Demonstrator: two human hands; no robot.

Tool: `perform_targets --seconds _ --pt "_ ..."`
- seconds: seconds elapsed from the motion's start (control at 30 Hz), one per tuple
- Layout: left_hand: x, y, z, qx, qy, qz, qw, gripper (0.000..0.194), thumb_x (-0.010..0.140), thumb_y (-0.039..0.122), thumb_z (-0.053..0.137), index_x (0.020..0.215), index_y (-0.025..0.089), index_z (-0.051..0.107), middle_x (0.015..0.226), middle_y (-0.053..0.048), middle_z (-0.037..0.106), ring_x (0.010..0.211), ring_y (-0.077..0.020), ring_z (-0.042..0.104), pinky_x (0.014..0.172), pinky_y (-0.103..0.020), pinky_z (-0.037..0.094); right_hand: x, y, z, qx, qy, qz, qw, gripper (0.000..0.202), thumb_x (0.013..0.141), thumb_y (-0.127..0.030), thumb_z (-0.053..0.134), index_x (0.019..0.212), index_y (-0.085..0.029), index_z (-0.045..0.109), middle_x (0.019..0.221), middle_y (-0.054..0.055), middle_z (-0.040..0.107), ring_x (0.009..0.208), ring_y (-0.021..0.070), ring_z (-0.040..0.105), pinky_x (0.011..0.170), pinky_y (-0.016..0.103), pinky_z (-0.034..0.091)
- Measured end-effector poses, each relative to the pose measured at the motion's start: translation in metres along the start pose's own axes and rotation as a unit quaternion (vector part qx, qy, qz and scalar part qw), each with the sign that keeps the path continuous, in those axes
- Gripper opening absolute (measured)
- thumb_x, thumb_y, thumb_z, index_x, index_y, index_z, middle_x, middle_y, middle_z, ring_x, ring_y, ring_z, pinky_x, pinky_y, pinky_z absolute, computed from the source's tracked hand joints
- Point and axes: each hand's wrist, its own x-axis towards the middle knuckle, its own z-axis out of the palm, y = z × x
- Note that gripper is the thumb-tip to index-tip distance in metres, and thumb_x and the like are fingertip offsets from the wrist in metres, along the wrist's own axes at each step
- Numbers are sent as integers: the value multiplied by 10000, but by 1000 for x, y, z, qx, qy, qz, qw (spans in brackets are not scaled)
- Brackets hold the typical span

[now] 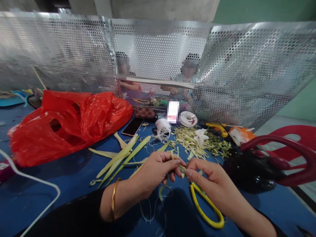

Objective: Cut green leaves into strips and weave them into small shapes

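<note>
Closest to us, our left forearm runs in from the lower left in a black sleeve (74, 210), a gold bangle (113, 199) around its wrist. Across the back stands a perforated metal screen (158, 46), with two people seen dimly through it. The blue tabletop (81, 184) carries a crumpled red plastic bag (103, 108) to our left, and a glossy black kettle (249, 174) with a maroon handle to our right. Ahead of us, trimmed plant pieces (214, 141) lie scattered, and long pale green leaves, corn husks by the look of them (118, 158), cross one another beyond our left forearm. Yellow-handled scissors (213, 223) lie under our right hand (214, 177), loops towards us; whether its hidden fingers touch them, we cannot tell. Smaller again are a dark phone (133, 126), a white spool (189, 119) and a tangle of white thread (163, 128).

Smallest of all is the narrow pale green strip (182, 168) between our hands. Our left hand (158, 168) pinches it between thumb and fingers, and our right thumb and forefinger press on its lower end. Its long axis slopes from upper left down towards our right fingertips. Both sets of fingertips nearly meet, so we judge neither hand clearly nearer; the short span between the two pinches matters most.
</note>
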Motion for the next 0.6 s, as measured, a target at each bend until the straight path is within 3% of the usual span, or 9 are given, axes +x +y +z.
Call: perform_targets --seconds 0.13,0.27,0.37,0.47,0.6 --pt "1 2 -6 -88 -65 -11 994 197 806 334 651 875 151 675 548 48 529 437 -51 433 403 -176 269 -1 -2 -2 -5 -5 -47 999 318 919 -372 490 664 -205 582 662 -5 592 639 143 529 632 267 413" --pt "0 6 -11 -206 -156 -34 965 138 814 269 652 892 156 668 505 70 436 423 -48 381 400 -169 265 4 1 -5 35 69 -11 997 177 884 -339 550 806 -220 655 784 10 665 752 165 600 710 276 462" --pt "-2 5 -10 -240 -192 -55 950 116 817 255 650 875 156 669 514 68 415 429 -49 374 390 -162 251 7 3 1 118 45 0 992 144 816 -291 639 941 -234 681 949 22 698 888 184 628 808 294 479" --pt "-1 2 -9 -244 -211 -74 943 120 805 248 662 881 155 672 522 69 411 427 -48 371 381 -156 241 7 5 11 173 40 4 984 74 798 -289 673 838 -227 679 851 1 680 830 171 612 780 282 479" --pt "1 -4 -9 -233 -206 -77 947 213 788 350 684 869 153 671 547 50 488 424 -53 412 372 -162 267 4 5 16 151 84 -13 985 170 823 -331 667 697 -217 648 720 -14 622 728 157 563 708 276 452"
